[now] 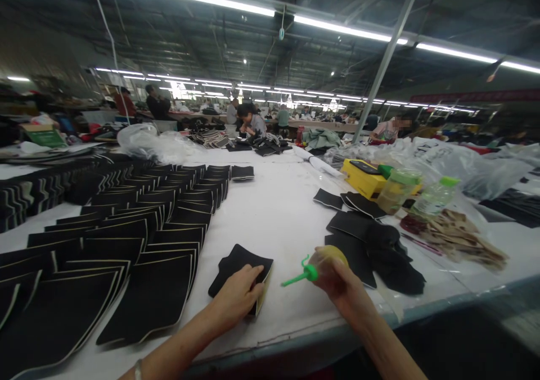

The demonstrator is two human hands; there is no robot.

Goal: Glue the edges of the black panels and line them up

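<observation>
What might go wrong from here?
The green nozzle on the bottle in the right hand points over the white table, so a squeeze might drip there.

The fingers of the left hand lie close to the black piece's pale edge and could get smeared.

The right forearm might nudge the loose black pieces nearby.

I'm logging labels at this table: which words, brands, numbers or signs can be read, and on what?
No text is readable.
Yellow box: any print too small.
Green-capped bottle: label blurred.
Green box: too blurred.
Red banner: too distant.
</observation>
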